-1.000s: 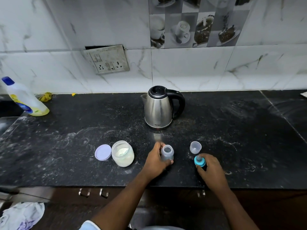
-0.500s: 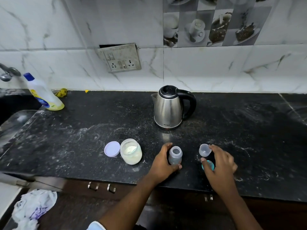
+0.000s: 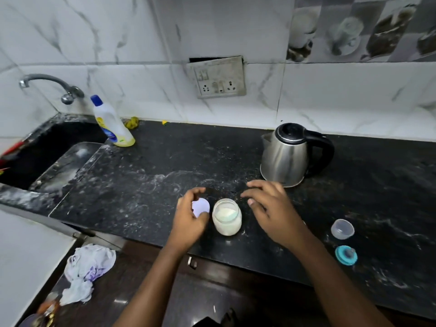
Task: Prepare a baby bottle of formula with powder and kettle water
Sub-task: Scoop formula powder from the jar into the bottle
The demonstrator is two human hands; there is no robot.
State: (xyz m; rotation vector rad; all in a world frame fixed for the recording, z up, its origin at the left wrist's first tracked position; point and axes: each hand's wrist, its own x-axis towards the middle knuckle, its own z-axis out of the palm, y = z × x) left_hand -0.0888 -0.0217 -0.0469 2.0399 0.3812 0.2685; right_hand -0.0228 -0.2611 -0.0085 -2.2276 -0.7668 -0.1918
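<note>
An open glass jar of white formula powder (image 3: 227, 217) stands on the black counter (image 3: 146, 185) near its front edge. Its pale purple lid (image 3: 201, 206) lies just left of the jar, and my left hand (image 3: 188, 220) curls its thumb and fingers around that lid. My right hand (image 3: 271, 210) hovers to the right of the jar with fingers spread and nothing in it. The steel kettle (image 3: 289, 156) stands behind my right hand. The clear bottle cap (image 3: 342, 229) and the teal nipple ring (image 3: 346, 255) lie at the right. No bottle body shows.
A sink (image 3: 47, 152) with a tap (image 3: 50, 84) is at the far left, with a dish-soap bottle (image 3: 112, 123) at its corner. A socket plate (image 3: 220, 79) is on the tiled wall. A crumpled cloth (image 3: 87, 267) lies below the counter edge.
The view swung left. My left hand let go of the bottle and moved onto the purple lid. My right hand left the cap and nipple ring and came over beside the jar.
</note>
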